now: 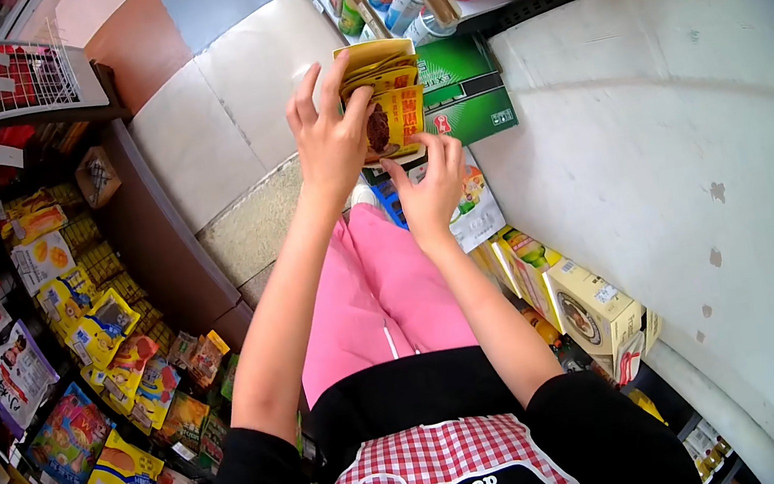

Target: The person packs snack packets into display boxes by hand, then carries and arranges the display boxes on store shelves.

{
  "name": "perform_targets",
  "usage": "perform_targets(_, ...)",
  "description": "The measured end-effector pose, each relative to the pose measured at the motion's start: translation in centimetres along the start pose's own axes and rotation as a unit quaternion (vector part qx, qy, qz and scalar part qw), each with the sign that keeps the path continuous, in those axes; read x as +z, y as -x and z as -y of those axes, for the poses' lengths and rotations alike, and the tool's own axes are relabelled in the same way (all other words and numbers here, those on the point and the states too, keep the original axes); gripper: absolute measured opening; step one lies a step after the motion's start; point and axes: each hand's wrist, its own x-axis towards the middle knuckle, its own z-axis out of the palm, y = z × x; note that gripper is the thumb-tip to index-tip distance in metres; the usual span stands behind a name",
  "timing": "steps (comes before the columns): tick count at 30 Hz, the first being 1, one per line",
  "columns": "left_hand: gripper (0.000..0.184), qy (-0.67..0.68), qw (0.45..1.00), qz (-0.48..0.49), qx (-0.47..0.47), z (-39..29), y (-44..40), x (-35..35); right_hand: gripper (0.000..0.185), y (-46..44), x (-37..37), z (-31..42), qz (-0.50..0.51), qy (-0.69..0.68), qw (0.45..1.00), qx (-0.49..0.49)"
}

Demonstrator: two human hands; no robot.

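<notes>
Both hands (328, 142) holding box (377, 49) w/ yellow pkts (403, 113), green ctn (479, 116) nearby

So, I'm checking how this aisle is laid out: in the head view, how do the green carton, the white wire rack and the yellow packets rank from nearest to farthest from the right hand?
1. Yellow packets: at the right hand's fingertips.
2. Green carton: just beyond, slightly to the right.
3. White wire rack: far upper left.
</notes>
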Motion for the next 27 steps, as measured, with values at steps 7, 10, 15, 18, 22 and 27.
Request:
perform_targets(7, 0.066, 0.054, 0.995, -0.035, -0.078, -0.9, 2.1, 0.5, 0.059, -0.7, 0.3, -0.2, -0.013, -0.061, 0.996, -0.056)
perform_targets(10, 0.075, 0.1, 0.987, -0.038, -0.116, -1.0, 3.1, -0.4, 0.057, -0.9, 0.5, -0.8, -0.009, -0.099, 0.994, -0.04)
perform_targets(15, 0.07, 0.189, 0.961, 0.013, -0.203, -0.7, 5.3, -0.5, 0.055, -1.3, 0.7, -0.9, -0.02, -0.156, 0.988, -0.001)
perform_targets(18, 0.066, 0.197, 0.959, 0.023, -0.201, -0.4, 6.3, 0.3, 0.05, -1.3, 0.7, -0.6, -0.022, -0.161, 0.987, -0.004)
perform_targets(22, 0.072, 0.228, 0.95, 0.01, -0.212, -1.0, 6.4, 0.9, 0.04, -0.8, 1.1, -1.7, -0.051, -0.164, 0.985, -0.022)
perform_targets(27, 0.077, 0.235, 0.943, 0.033, -0.234, -1.8, 5.6, 0.4, 0.028, -0.9, 1.1, -2.7, -0.046, -0.166, 0.984, -0.04)
